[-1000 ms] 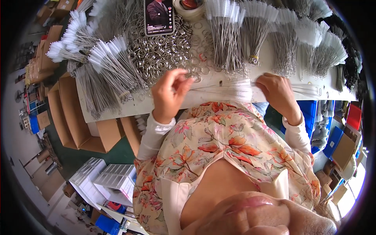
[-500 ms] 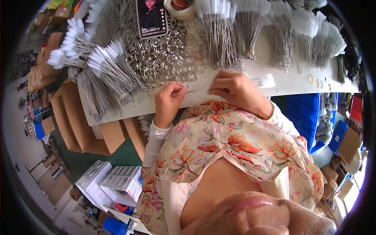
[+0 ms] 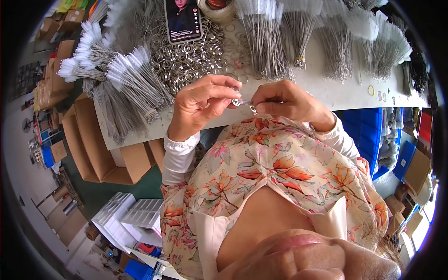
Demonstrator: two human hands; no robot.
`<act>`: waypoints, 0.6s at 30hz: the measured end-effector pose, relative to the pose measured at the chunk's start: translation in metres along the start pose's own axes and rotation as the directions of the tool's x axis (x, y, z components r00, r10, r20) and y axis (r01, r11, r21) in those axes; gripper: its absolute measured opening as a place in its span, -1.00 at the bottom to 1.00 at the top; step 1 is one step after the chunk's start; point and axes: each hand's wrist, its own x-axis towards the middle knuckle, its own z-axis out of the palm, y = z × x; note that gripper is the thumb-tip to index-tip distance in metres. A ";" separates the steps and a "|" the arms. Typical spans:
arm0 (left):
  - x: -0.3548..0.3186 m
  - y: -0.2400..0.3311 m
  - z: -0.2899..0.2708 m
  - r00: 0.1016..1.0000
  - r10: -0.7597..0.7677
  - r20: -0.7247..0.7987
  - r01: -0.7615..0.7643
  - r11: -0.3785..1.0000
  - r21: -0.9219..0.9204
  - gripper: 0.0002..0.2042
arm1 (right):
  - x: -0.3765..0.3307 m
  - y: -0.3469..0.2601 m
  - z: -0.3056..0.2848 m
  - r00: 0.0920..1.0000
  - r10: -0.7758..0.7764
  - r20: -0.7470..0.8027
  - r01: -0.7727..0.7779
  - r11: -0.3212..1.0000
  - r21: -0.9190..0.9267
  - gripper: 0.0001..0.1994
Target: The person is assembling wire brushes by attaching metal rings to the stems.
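Observation:
My left hand (image 3: pixel 198 106) is raised above the near part of the table, with thumb and fingertips pinching a small shiny metal ring (image 3: pixel 236 102). Close beside it, my right hand (image 3: pixel 287 100) is closed around thin wire brush stems (image 3: pixel 246 102). One stem end reaches the ring. A looped metal end (image 3: pixel 253 110) pokes out below my right fingertips. How many stems are in the hand I cannot tell, and their bristle ends are hidden. Just beyond my hands lies a heap of metal key rings (image 3: pixel 186 60).
A phone (image 3: pixel 183 21) lies on the rings, beside a round tub (image 3: pixel 217 10). Bundles of wire brushes (image 3: pixel 266 39) line the far side, with more brush bundles (image 3: pixel 135 79) at left. Cardboard boxes (image 3: pixel 93 144) and blue bins (image 3: pixel 361 135) stand below the table (image 3: pixel 396 93).
My left hand has moved up and right, closing in on the right hand, and a ring now shows at its fingertips. White bristles beside my right hand have gone out of sight.

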 end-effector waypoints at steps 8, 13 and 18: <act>0.001 0.001 0.006 0.995 0.099 -0.025 -0.092 0.977 0.190 -0.76 | 0.000 0.000 -0.002 0.997 0.055 0.054 -0.063 0.984 0.164 -0.80; -0.005 0.008 0.013 0.991 0.086 -0.102 -0.072 0.989 0.130 -0.72 | 0.004 -0.002 0.000 0.995 0.040 0.092 -0.055 0.984 0.168 -0.79; -0.009 0.016 0.008 0.993 0.086 -0.078 -0.084 0.996 0.024 -0.72 | 0.004 -0.007 0.002 0.989 0.008 0.151 -0.048 0.963 0.264 -0.78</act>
